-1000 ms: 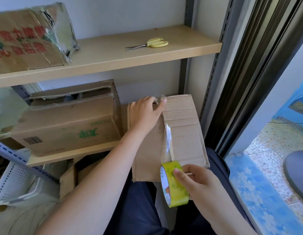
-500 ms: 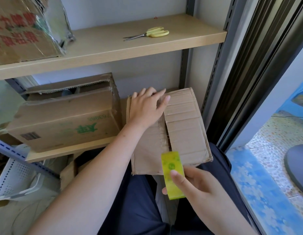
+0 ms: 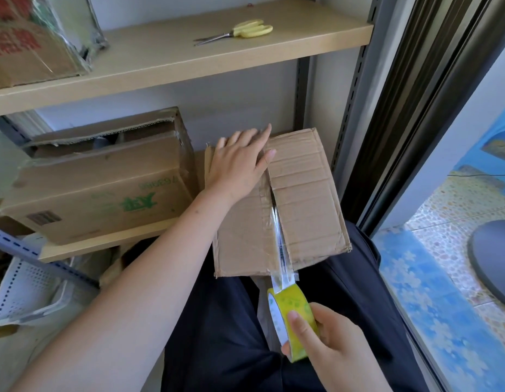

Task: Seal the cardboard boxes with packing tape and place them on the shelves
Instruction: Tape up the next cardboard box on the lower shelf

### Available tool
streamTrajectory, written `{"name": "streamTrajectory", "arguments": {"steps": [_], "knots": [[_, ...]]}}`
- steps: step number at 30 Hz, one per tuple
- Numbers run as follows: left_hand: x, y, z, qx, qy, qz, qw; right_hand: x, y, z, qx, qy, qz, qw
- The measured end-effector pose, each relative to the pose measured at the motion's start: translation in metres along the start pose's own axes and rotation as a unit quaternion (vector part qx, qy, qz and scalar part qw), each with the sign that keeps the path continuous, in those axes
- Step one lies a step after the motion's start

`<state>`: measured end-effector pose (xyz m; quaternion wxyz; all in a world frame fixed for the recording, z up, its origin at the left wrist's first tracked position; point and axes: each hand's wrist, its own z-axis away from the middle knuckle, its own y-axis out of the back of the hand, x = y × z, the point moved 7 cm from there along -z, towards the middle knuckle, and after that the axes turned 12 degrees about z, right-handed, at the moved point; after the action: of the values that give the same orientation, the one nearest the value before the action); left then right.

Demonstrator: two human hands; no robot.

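Observation:
A small brown cardboard box (image 3: 305,199) rests on my lap, its far end against the lower shelf. My left hand (image 3: 240,162) lies flat on the box's far left flap, fingers straight, pressing it down. My right hand (image 3: 327,343) grips a yellow-green roll of packing tape (image 3: 291,312) below the box's near edge. A clear strip of tape (image 3: 279,244) runs from the roll up along the box's centre seam.
Yellow-handled scissors (image 3: 240,31) lie on the upper shelf (image 3: 189,66). A worn box with red print (image 3: 28,49) stands at that shelf's left. A larger box with green print (image 3: 98,193) sits on the lower shelf. A white perforated basket (image 3: 25,290) is at lower left. A door frame (image 3: 415,108) rises on the right.
My right hand has pulled the roll down and toward me, drawing out a longer strip of tape past the box's near edge. My left hand has flattened on the flap.

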<state>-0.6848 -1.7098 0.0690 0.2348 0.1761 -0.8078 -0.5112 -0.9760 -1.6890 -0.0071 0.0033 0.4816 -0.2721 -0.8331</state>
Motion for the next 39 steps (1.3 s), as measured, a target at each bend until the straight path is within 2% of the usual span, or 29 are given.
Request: {"name": "streamTrajectory", "arguments": {"steps": [3, 8, 11, 14, 17, 19, 24, 34, 39], "knots": [[0.019, -0.001, 0.012, -0.025, -0.046, 0.06, 0.997, 0.005, -0.001, 0.001, -0.001, -0.008, -0.006, 1.0], [0.052, -0.015, 0.035, -0.085, -0.171, -0.05, 0.98, 0.006, 0.006, 0.0, -0.003, -0.006, 0.004, 1.0], [0.084, -0.019, 0.052, -0.103, -0.288, -0.075, 0.949, 0.006, 0.006, 0.002, -0.002, -0.003, -0.003, 1.0], [0.116, -0.029, 0.061, -0.161, -0.371, -0.031, 0.914, 0.006, 0.006, 0.003, 0.005, 0.002, -0.012, 1.0], [0.134, -0.048, 0.053, -0.224, -0.374, -0.016, 0.9, 0.005, 0.006, 0.002, 0.01, 0.002, -0.014, 1.0], [0.136, -0.054, 0.048, -0.24, -0.376, 0.0, 0.895, 0.006, 0.007, 0.0, 0.013, -0.001, -0.017, 1.0], [0.127, -0.046, 0.055, -0.2, -0.401, 0.054, 0.892, 0.012, 0.009, 0.002, 0.022, -0.007, -0.028, 0.999], [0.124, -0.047, 0.059, -0.187, -0.421, 0.046, 0.886, 0.035, -0.015, -0.011, 0.018, -0.038, -0.06, 0.997], [0.123, -0.05, 0.064, -0.176, -0.433, 0.004, 0.884, 0.039, -0.017, -0.017, 0.034, -0.027, 0.008, 0.999]]}}
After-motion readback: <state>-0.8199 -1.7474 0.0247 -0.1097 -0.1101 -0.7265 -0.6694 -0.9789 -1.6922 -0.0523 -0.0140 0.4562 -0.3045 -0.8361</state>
